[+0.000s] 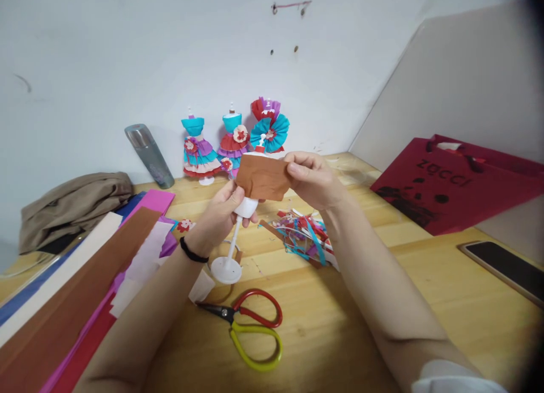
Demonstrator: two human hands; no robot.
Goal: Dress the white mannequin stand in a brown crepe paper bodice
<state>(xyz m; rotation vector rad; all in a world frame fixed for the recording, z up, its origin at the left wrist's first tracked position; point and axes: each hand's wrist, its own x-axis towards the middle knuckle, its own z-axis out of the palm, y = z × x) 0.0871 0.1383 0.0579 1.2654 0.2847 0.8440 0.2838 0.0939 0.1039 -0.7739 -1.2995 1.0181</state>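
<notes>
A small white mannequin stand (245, 207) leans slightly between my hands, its round base (226, 270) low over or on the table. Across its torso lies a rectangle of brown paper (264, 177), with a red band at the neck above. My left hand (225, 207) is closed around the mannequin's body, its thumb on the paper's lower left corner. The upper right edge of the paper is pinched by my right hand (312, 177). Scissors (249, 319) with one red and one yellow handle lie on the table below.
Several dressed mannequins (198, 149) stand along the wall beside a thermos (149, 155). Coloured paper sheets (91, 274) and a brown cloth (76, 206) lie left. Paper scraps (304, 234) sit centre-right. A red bag (450, 183) and phone (505, 265) are on the right.
</notes>
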